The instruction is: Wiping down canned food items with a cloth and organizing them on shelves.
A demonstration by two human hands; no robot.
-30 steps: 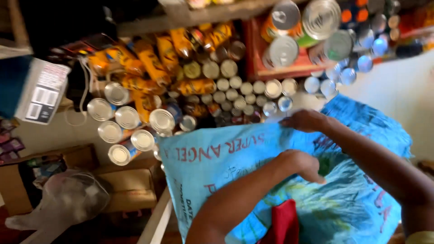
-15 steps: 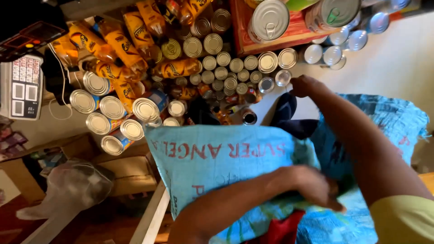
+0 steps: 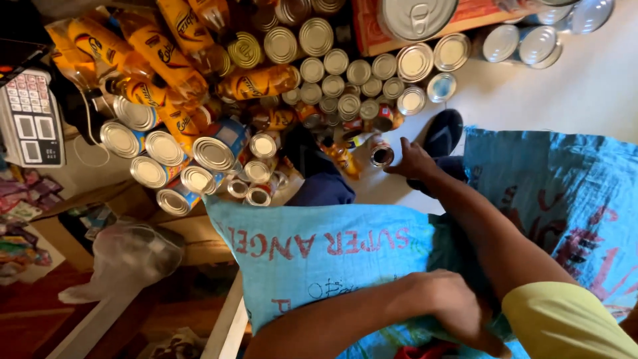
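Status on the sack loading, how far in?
Done: cannot tell what the blue woven sack already contains; only a bit of red shows at its mouth. In hand: the left hand holds the sack's mouth, while the right hand reaches a small open-topped tin can on the floor. Left: many silver-lidded cans and orange bottles remain outside it.

Both arms are bare from wrist to upper arm. The right hand (image 3: 413,161) and left hand (image 3: 452,307) wear nothing. A yellow-green short sleeve (image 3: 565,326) covers the right shoulder.
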